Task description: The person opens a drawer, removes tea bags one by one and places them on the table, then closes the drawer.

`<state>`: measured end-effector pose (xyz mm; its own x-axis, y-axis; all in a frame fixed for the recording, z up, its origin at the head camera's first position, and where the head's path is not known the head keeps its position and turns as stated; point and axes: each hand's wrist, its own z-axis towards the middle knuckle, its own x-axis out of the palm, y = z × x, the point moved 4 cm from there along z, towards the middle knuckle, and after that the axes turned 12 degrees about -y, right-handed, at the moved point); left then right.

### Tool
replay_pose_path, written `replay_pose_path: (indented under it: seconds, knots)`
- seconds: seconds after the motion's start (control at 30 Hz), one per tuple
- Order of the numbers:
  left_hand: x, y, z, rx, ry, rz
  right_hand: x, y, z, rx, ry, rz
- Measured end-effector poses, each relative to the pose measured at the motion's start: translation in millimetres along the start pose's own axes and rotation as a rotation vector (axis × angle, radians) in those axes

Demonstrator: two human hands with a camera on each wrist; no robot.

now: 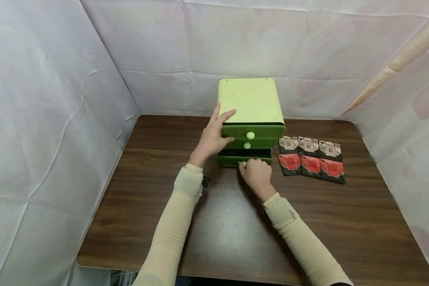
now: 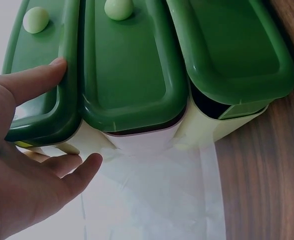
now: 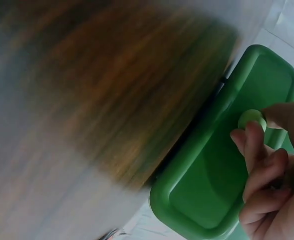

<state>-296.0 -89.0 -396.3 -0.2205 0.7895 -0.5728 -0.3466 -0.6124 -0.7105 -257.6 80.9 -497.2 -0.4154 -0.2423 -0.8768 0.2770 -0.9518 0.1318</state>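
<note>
A small cabinet (image 1: 249,99) with a pale green top stands at the back of the table, with three dark green drawers facing forward. Its bottom drawer (image 1: 228,161) is pulled partway out; the two above look closed. My right hand (image 1: 258,174) pinches the bottom drawer's round, light green knob (image 3: 250,119) between thumb and fingers. Against the cabinet's left front corner rests my left hand (image 1: 211,138), fingers extended along the side and top, thumb (image 2: 47,79) on the edge of the top drawer (image 2: 32,95). The inside of the bottom drawer is dark.
Right of the cabinet, several flat packets (image 1: 311,167) with red and black fronts lie in two rows on the brown wooden table (image 1: 157,190). White cloth (image 1: 157,43) hangs behind and at both sides.
</note>
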Motion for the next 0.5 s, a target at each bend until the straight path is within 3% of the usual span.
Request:
replay_pose_path:
  seconds: [0.5]
  knots:
    - [-0.9, -0.9, -1.3, -0.004, -0.013, -0.020, -9, 4, -24.7, 0.010, 0.019, -0.023]
